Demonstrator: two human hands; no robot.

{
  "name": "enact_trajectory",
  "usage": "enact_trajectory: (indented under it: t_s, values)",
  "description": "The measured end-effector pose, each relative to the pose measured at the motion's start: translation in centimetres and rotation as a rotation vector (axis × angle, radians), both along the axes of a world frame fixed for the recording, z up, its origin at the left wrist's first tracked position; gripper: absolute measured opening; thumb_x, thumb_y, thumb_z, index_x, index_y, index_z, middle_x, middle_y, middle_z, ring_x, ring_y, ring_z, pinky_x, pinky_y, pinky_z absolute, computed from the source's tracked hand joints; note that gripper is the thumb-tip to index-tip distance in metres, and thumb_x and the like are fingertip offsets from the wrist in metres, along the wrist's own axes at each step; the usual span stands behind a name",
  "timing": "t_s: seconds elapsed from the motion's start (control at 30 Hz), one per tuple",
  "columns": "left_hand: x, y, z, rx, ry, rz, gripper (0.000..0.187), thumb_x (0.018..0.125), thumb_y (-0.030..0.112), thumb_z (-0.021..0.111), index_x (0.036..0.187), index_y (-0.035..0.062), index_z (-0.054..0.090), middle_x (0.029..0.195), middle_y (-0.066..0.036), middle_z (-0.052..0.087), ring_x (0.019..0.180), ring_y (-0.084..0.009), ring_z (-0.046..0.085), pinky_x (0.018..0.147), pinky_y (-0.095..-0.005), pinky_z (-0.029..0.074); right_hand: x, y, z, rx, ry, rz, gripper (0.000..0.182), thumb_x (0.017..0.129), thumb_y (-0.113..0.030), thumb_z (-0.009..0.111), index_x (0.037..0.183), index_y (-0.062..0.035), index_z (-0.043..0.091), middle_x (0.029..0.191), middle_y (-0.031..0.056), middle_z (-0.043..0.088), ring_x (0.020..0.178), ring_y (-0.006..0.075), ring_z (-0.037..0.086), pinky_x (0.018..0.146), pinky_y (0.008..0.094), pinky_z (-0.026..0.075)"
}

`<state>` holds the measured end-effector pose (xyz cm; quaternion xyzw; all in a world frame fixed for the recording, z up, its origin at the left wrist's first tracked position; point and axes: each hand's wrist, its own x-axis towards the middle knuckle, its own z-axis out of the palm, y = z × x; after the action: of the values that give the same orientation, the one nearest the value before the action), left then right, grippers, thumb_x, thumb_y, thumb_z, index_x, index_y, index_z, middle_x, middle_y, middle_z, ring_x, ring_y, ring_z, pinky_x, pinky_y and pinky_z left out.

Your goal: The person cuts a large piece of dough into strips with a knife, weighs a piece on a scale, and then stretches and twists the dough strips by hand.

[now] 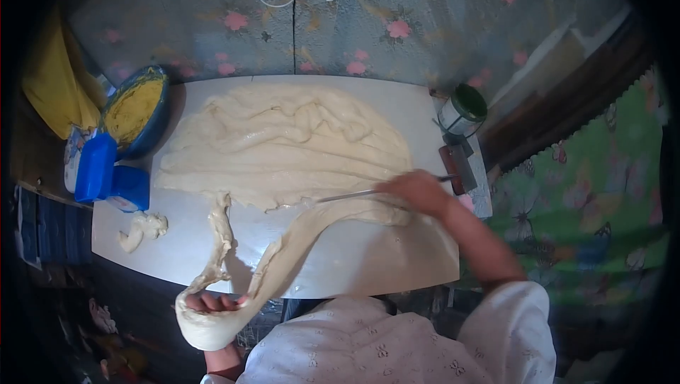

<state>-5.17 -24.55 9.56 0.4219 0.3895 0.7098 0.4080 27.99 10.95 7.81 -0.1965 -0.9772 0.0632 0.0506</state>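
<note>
Broadly, the pale dough (283, 157) spreads over the middle of the white table (347, 267), a long loop hanging past the table's near edge, where the left hand (212, 304) has its fingers curled around it. Over the table's right half, the right hand (418, 191) is closed around a long thin tool (346, 195), tip at the dough's near margin. By the table's left end are a blue bowl (159, 109) of yellow paste, two blue containers (96, 168) and a dough scrap (150, 225). Toward its right end, a can (459, 120) and a scraper (464, 169) crowd the tool's rear end; whether anything touches, I cannot tell.
</note>
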Motion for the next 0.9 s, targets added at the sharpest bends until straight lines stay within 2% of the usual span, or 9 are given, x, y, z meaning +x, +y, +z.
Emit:
enact_trajectory:
  t_s: [0.03,0.07,0.13,0.33,0.43,0.53,0.6,0.8,0.9]
  values:
    - [-1.2,-0.8,-1.2,0.132,-0.507,-0.11,0.037,0.093,0.033,0.046,0.126,0.0206,0.036,0.104,-0.001,0.042,0.09,-0.0231,0.048,0.094,-0.0582,0.035,2.7,-0.7,3.3,0.052,-0.345,-0.157,0.045,0.083,-0.012,0.048,0.124,-0.0293,0.056,0.077,0.0052,0.062,0.07,0.0237,0.062,0.063,0.0346,0.049]
    - [-3.4,-1.6,-2.6,0.037,0.003,-0.109,0.052,0.088,0.032,0.058,0.132,0.0216,0.034,0.116,-0.002,0.045,0.106,-0.026,0.049,0.1,-0.0609,0.031,6.1,-1.3,3.8,-0.016,-0.301,-0.257,0.051,0.079,-0.007,0.051,0.124,-0.0298,0.055,0.073,0.0069,0.056,0.069,0.0289,0.06,0.063,0.0404,0.048]
    - [-2.7,-0.2,-2.3,0.103,-0.568,-0.051,0.056,0.084,0.031,0.064,0.13,0.019,0.035,0.127,-0.005,0.043,0.116,-0.0266,0.047,0.1,-0.0612,0.03,10.1,-3.5,4.6,-0.066,-0.275,-0.484,0.047,0.082,-0.011,0.051,0.126,-0.0277,0.054,0.081,0.0083,0.063,0.074,0.0289,0.062,0.069,0.0392,0.05]
    - [-4.5,5.4,-2.2,-0.139,-0.535,0.158,0.053,0.082,0.029,0.066,0.127,0.0142,0.044,0.126,-0.009,0.044,0.113,-0.0277,0.05,0.102,-0.0468,0.037,9.7,-5.1,-3.8,-0.233,0.245,-0.826,0.045,0.084,-0.016,0.054,0.129,-0.0187,0.05,0.107,0.0158,0.06,0.096,0.0345,0.057,0.08,0.0435,0.046]
    - [-4.1,7.3,0.6,0.027,-0.464,-0.061,0.048,0.085,0.029,0.06,0.128,0.0141,0.045,0.13,-0.012,0.042,0.114,-0.0307,0.05,0.102,-0.0478,0.037,5.3,-6.6,-3.1,0.326,0.166,-0.841,0.053,0.08,-0.023,0.061,0.13,-0.0111,0.047,0.124,0.018,0.051,0.113,0.0355,0.049,0.095,0.0453,0.037]
    - [-2.8,7.3,3.6,0.116,-0.602,-0.222,0.046,0.09,0.028,0.053,0.132,0.0135,0.041,0.134,-0.015,0.039,0.12,-0.0335,0.047,0.1,-0.0599,0.033,-3.1,-8.3,-3.0,-0.384,0.233,-0.446,0.075,0.069,-0.031,0.075,0.133,-0.0075,0.042,0.134,0.0195,0.041,0.126,0.0358,0.036,0.104,0.0479,0.028]
    - [-2.5,7.9,5.0,0.223,-0.612,-0.274,0.047,0.091,0.028,0.052,0.134,0.0137,0.038,0.135,-0.016,0.039,0.122,-0.0348,0.045,0.101,-0.0665,0.025,-8.5,-10.0,-3.5,-0.31,0.222,-0.194,0.083,0.07,-0.043,0.073,0.137,-0.0094,0.037,0.136,0.0165,0.041,0.127,0.0309,0.037,0.106,0.0466,0.025]
    - [-6.3,7.0,4.7,0.32,-0.433,-0.195,0.051,0.092,0.027,0.051,0.137,0.0078,0.035,0.139,-0.017,0.039,0.122,-0.0355,0.044,0.107,-0.0596,0.021,-10.9,-7.8,-7.0,-0.32,0.289,-0.348,0.041,0.069,-0.014,0.062,0.108,-0.0051,0.057,0.108,0.013,0.057,0.106,0.0307,0.05,0.091,0.0456,0.037]
    - [-10.3,5.8,-1.8,-0.344,-0.163,0.155,0.047,0.089,0.025,0.058,0.128,0.003,0.045,0.127,-0.014,0.051,0.118,-0.0266,0.048,0.105,-0.0439,0.031,-6.8,-8.7,-6.8,-0.413,0.698,-0.36,0.028,0.07,-0.006,0.056,0.097,-0.0016,0.059,0.092,0.0146,0.058,0.086,0.033,0.056,0.077,0.0391,0.044]
